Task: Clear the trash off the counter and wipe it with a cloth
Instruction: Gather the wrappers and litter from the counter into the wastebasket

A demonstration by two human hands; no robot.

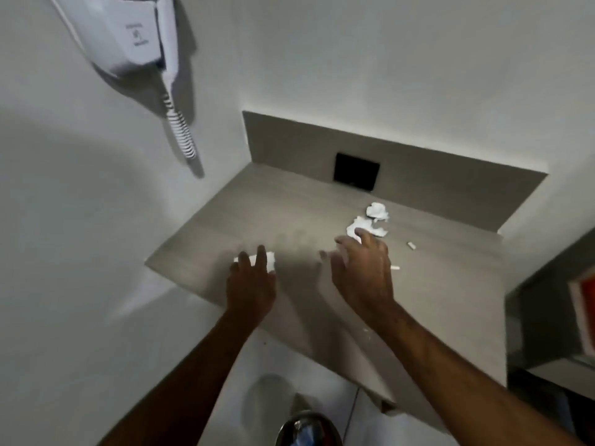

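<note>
A grey wood-grain counter (257, 201) juts from the white wall. Crumpled white tissue (377, 211) lies near its back, with a second crumpled piece (370, 227) just in front. My right hand (363, 268) hovers over the counter, fingers spread, fingertips at that second piece. My left hand (251, 278) reaches over a white paper piece (272, 259) at the counter's left front, fingers apart, touching or just above it. Two small white scraps (411, 245) (395, 267) lie to the right of my right hand.
A white wall-mounted hair dryer (135, 33) with a coiled cord (180, 130) hangs at upper left. A black square outlet (355, 171) sits in the counter's back panel. A shiny metal bin (306, 429) stands on the floor below. Shelving (553, 317) is at right.
</note>
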